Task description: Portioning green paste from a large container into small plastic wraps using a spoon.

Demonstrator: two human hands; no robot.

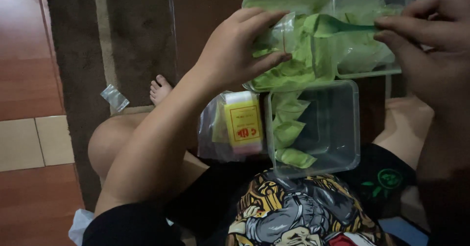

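The left hand [240, 50] holds a small clear plastic bag [286, 42] up by its edge, thumb below and fingers curled over the top, pinching it. The right hand [431, 40] pinches the handle of a green plastic spoon [338, 26] between thumb and fingertips, the spoon's bowl lying at the mouth of the bag, which shows green powder inside. Behind both, farther away, sits an open clear container [367, 30] with green powder. Nearer, resting on the person's lap, a second clear tub [338, 128] holds several filled green packets [289, 131] along its left side. Just left of that tub lies a pack of small bags with a yellow label [240, 123]. A loose scrap of plastic [114, 97] lies on the floor at far left.
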